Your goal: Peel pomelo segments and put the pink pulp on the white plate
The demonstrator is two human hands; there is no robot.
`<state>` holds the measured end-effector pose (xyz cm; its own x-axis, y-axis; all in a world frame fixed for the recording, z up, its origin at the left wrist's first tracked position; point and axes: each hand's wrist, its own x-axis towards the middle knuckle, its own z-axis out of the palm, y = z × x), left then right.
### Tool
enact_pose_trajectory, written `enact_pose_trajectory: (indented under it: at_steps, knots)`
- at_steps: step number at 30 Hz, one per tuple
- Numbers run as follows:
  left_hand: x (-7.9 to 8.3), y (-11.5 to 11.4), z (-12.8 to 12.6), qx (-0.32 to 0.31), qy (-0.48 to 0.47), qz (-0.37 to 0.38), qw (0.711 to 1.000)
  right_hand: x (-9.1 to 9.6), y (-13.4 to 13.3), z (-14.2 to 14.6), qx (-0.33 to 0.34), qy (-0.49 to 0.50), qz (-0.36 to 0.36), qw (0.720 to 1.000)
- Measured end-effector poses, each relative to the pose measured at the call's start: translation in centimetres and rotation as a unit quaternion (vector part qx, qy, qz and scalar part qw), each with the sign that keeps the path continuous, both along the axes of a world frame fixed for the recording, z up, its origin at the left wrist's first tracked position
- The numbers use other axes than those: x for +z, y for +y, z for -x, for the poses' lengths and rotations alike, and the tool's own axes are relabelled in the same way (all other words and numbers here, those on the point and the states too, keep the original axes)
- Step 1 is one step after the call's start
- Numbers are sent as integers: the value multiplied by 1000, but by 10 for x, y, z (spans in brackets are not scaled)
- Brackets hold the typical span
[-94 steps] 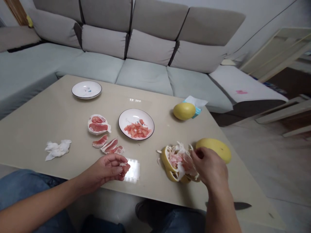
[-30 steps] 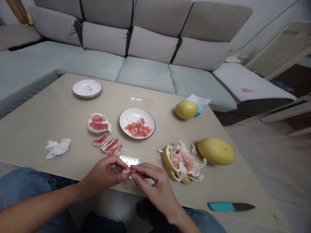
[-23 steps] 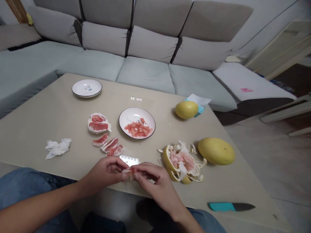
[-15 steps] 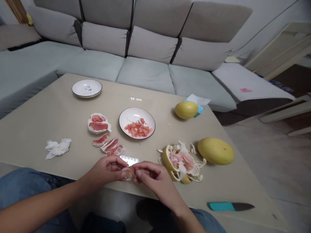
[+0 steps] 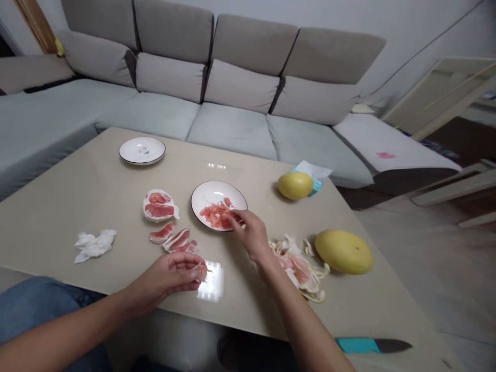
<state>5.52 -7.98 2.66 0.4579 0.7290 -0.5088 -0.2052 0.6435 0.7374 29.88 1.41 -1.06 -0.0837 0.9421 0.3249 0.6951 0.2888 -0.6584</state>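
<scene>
A small piece of pomelo flesh, trailing shreds of membrane, is pinched at the fingertips of the left hand. That hand is held low over the table with the fingers curled and the forearm angled in from the near edge. The right hand is extended forward, with the wrist bent and the fingers angled down and partly closed at the rim of a white plate. Its fingertips are placed at the chopped pomelo flesh on that plate; whether a piece is held cannot be determined. To the left of the plate, pomelo segments and a membrane-backed portion are laid out, with crumpled tissue beyond them. A heap of pomelo peel lies just beside the right forearm, and a yellow pomelo rests next to it. A second yellow pomelo, a smaller white plate and a teal-handled knife are also on the table.
</scene>
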Motion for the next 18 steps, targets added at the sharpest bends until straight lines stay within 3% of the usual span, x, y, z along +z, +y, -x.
enact_pose_trajectory:
  at_steps: [4,8,12,15,18]
  knots:
    - [-1,3,3,16,5,4,1000,-11,25,-1,19,-57,-16,998]
    - [-1,6,5,29,5,2,1000,-6,17,0,18,-68,-44,997]
    - [1,5,4,31,0,0,1000,10,-33,4,26,-47,-74,996]
    - [1,0,0,21,-4,1,1000,17,-84,16,121,-2,-59,991]
    - [1,-5,-4,11,-10,-2,1000,18,-118,31,166,51,-53,983]
